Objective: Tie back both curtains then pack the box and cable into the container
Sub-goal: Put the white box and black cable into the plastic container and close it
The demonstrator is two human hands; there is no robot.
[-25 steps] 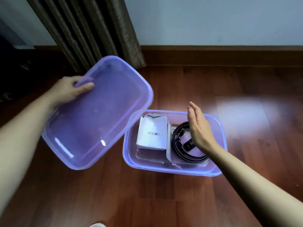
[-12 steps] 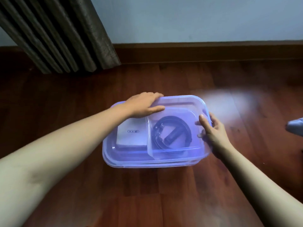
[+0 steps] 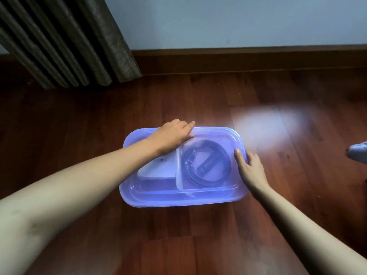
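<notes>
Head cam, the only view I've got: the box [image 3: 156, 169] and coiled cable [image 3: 206, 165] are both inside the container [image 3: 178, 201] on the floor, side by side, and the lid [image 3: 214, 133] is sitting on top. So packing looks basically done. My left hand [image 3: 172, 135] lies flat on the far edge, fingers together, pressing down. My right hand [image 3: 250, 165] has its thumb on the lid and its fingers folded over the right rim. I reckon only snapping it shut is left. One curtain [image 3: 69, 42] shows; can't tell if it's tied.
</notes>
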